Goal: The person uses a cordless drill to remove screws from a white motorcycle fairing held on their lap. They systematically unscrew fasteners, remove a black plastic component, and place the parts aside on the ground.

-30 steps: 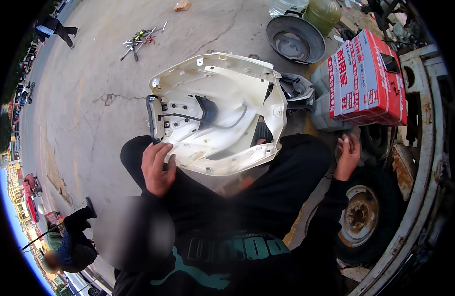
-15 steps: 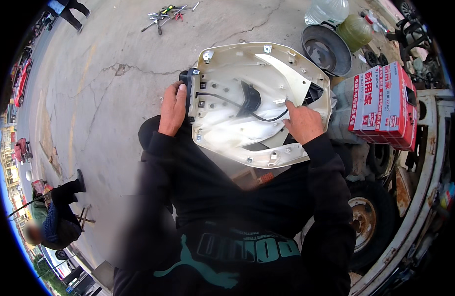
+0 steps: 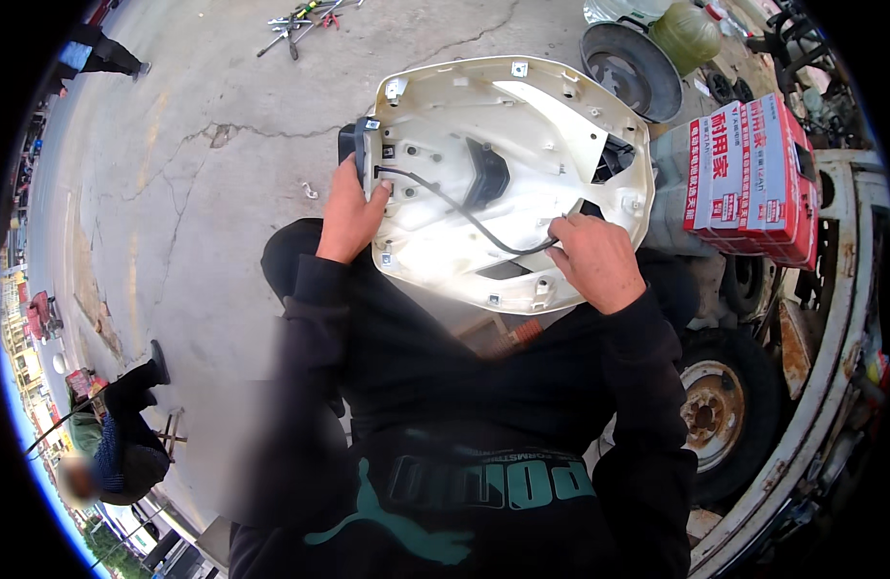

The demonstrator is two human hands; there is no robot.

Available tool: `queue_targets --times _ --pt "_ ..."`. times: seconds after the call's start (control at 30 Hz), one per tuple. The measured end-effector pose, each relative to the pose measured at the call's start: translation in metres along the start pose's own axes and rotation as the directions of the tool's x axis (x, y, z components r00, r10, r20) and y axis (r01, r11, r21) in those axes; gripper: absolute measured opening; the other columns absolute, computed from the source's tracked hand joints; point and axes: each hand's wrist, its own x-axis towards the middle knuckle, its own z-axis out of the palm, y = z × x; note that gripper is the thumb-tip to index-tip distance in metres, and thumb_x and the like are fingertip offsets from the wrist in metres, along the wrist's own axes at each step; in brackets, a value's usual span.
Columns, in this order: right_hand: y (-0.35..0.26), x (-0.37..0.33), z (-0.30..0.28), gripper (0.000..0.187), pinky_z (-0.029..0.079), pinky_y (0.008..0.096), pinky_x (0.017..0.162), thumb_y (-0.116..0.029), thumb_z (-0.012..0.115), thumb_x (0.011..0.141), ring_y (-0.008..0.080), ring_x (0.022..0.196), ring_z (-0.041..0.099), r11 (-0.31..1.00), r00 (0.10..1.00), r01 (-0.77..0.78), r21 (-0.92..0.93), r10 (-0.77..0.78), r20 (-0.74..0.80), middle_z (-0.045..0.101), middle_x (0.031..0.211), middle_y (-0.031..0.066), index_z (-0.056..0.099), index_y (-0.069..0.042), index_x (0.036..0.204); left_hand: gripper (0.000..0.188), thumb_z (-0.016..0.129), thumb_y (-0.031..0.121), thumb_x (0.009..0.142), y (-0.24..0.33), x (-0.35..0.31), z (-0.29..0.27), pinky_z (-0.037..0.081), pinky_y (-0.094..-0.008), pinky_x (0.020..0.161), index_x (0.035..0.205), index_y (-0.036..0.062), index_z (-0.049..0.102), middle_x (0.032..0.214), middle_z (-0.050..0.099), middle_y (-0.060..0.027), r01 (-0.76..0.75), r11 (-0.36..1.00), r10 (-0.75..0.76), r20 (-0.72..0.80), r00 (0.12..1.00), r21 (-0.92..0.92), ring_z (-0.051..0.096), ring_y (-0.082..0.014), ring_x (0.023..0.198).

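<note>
A cream-white plastic scooter body panel (image 3: 430,114) lies across my lap, its ribbed inner side up. Round its rim are several metal clips. My left hand (image 3: 353,217) grips a black plastic part (image 3: 346,145) at the panel's left edge, the thumb over the inner side. From that edge a black cable (image 3: 454,204) runs in a curve to my right hand (image 3: 599,259), which pinches it near its far end over the panel's lower right. The fingers hide the cable's tip. A black V-shaped piece (image 3: 488,174) sits mid-panel.
Hand tools (image 3: 298,24) lie on the concrete ahead. To the right are a dark metal basin (image 3: 633,82), a yellowish jug (image 3: 686,37), a red-and-grey carton (image 3: 753,183) and a rusty-rimmed wheel (image 3: 710,410). One person (image 3: 126,449) sits at left; another (image 3: 93,53) stands farther off.
My right hand has taken hold of the cable, drawing it down off the V-shaped piece; the white connector is now hidden. My left hand has shifted slightly, its thumb now over the panel's edge.
</note>
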Motion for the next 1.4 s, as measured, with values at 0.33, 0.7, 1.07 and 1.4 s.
queue_targets --times 0.33,0.7,1.07,1.4 --pt "0.028 0.041 -0.001 0.059 0.051 0.0452 0.097 -0.007 0.076 0.088 0.0344 0.111 0.066 1.0 0.93 -0.021 0.01 0.024 -0.367 0.071 0.116 0.015 0.06 -0.01 0.144 0.073 0.075 0.017 0.092 -0.001 -0.004 0.005 0.047 -0.0481 0.11 0.15 -0.0095 0.04 0.141 0.053 -0.0311 -0.048 0.997 0.051 -0.051 0.997 0.061 0.054 -0.0472 0.13" --pt "0.1 0.028 -0.029 0.056 0.053 0.0393 0.102 -0.015 0.075 0.099 0.0263 0.126 0.065 0.729 0.673 -0.141 0.67 0.567 -0.476 0.069 0.135 0.0178 0.054 0.005 0.146 0.032 0.068 0.026 0.105 0.021 0.051 -0.028 0.046 -0.038 0.108 0.127 0.0017 0.071 0.141 0.063 -0.0166 -0.314 0.943 0.242 -0.418 0.876 -0.112 0.061 -0.028 0.127" --pt "0.11 0.042 -0.021 0.071 0.053 0.0344 0.099 -0.049 0.058 0.109 0.0241 0.119 0.067 0.344 0.807 -0.214 0.914 0.589 -0.033 0.068 0.132 0.021 0.048 0.007 0.152 0.037 0.073 0.021 0.099 0.06 0.114 -0.025 0.05 -0.0358 0.099 0.127 -0.0005 0.063 0.111 0.067 -0.007 -0.236 0.946 0.258 0.076 0.963 -0.222 0.062 -0.0154 0.1" --pt "0.116 0.048 -0.027 0.063 0.057 0.0335 0.093 -0.043 0.061 0.11 0.0227 0.111 0.071 0.269 0.825 -0.185 0.945 0.565 0.0 0.072 0.126 0.0206 0.052 0.005 0.15 0.044 0.069 0.043 0.106 0.033 0.123 -0.008 0.052 -0.0254 0.09 0.135 0.0099 0.073 0.115 0.075 -0.0049 -0.23 0.959 0.229 -0.025 0.973 -0.166 0.065 -0.0107 0.1"
